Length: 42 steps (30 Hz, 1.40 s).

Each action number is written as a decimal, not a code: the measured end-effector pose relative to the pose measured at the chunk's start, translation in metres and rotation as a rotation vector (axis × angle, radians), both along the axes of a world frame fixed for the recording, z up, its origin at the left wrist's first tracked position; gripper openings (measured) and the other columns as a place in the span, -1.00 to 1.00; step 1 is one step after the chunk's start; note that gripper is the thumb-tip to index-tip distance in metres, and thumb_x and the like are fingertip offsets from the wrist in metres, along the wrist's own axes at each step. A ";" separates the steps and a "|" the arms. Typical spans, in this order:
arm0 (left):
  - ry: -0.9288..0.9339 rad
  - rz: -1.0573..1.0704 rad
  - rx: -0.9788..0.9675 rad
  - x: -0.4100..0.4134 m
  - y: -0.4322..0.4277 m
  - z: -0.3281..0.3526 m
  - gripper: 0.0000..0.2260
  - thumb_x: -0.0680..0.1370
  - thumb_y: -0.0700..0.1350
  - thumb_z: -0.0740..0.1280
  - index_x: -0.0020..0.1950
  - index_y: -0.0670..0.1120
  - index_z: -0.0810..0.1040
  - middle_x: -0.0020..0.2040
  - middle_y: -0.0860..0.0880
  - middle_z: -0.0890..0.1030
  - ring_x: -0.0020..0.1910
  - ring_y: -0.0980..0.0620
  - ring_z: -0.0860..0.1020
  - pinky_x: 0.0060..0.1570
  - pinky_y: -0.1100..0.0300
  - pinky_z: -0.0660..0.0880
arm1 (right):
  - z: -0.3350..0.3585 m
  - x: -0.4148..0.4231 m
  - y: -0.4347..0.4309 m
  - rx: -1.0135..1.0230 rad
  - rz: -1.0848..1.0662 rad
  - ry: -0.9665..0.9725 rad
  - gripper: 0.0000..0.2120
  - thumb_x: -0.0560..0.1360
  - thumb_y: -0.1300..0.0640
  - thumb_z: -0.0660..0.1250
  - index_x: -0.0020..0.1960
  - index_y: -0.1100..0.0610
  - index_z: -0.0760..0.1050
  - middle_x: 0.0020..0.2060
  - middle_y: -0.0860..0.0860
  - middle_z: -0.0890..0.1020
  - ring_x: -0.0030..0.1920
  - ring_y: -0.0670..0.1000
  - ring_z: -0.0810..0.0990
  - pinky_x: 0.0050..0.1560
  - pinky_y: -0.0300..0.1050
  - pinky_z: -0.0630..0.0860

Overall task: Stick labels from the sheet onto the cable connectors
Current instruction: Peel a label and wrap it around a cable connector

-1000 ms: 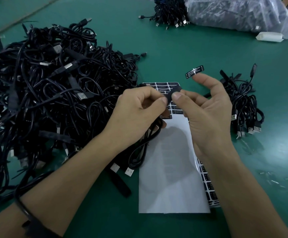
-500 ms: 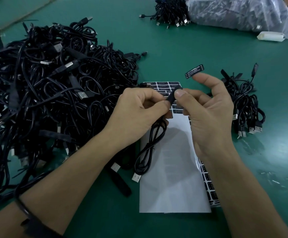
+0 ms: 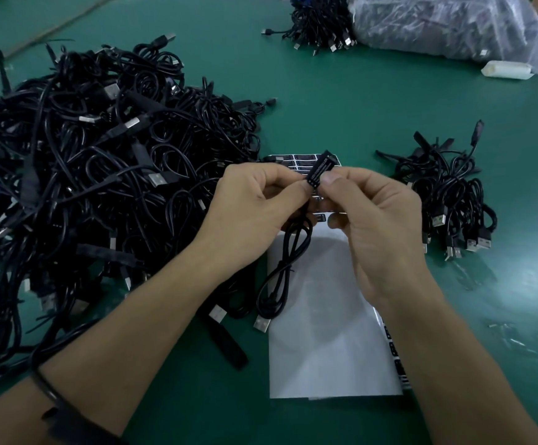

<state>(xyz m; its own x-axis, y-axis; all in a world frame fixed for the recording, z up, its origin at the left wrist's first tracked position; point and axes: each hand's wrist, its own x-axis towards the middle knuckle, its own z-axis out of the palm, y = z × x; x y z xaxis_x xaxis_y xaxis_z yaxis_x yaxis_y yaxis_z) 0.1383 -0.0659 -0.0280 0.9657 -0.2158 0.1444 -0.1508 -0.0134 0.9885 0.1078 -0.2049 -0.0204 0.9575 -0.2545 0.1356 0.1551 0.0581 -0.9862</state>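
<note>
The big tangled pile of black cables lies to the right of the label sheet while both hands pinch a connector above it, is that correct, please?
Not quite: the head view shows the big pile of cables left of the label sheet, not right. The left hand and right hand do pinch a connector above it.

Black wristband (image 3: 68,423), left forearm

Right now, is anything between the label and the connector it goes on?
Nothing visible. The label lies along the connector; the left hand pinches the connector, the right hand pinches the label. Fingertips hide its lower end.
</note>
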 end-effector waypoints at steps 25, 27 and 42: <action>0.007 -0.101 -0.055 -0.002 0.001 0.000 -0.86 0.55 -0.31 0.42 -0.11 -0.10 0.69 -0.25 -0.02 0.74 -0.28 0.08 0.71 -0.24 0.29 0.60 | 0.000 0.000 -0.003 -0.151 -0.011 -0.099 -0.82 0.53 0.31 0.40 -0.18 0.09 0.65 -0.40 -0.14 0.66 -0.38 -0.24 0.57 -0.32 -0.42 0.46; 0.017 -0.108 -0.065 -0.002 0.001 0.001 -0.86 0.55 -0.31 0.42 -0.11 -0.10 0.69 -0.26 -0.01 0.73 -0.28 0.10 0.70 -0.25 0.32 0.59 | 0.000 0.000 -0.003 -0.147 -0.007 -0.098 -0.81 0.54 0.32 0.39 -0.19 0.09 0.65 -0.40 -0.14 0.66 -0.38 -0.24 0.57 -0.32 -0.42 0.46; 0.031 -0.104 -0.061 -0.002 0.002 0.001 -0.91 0.54 -0.29 0.44 -0.10 -0.12 0.68 -0.24 -0.06 0.74 -0.28 0.07 0.70 -0.28 0.31 0.58 | 0.000 -0.001 -0.002 -0.214 -0.041 -0.141 -0.80 0.53 0.30 0.41 -0.20 0.05 0.64 -0.42 -0.16 0.65 -0.41 -0.26 0.55 -0.32 -0.43 0.46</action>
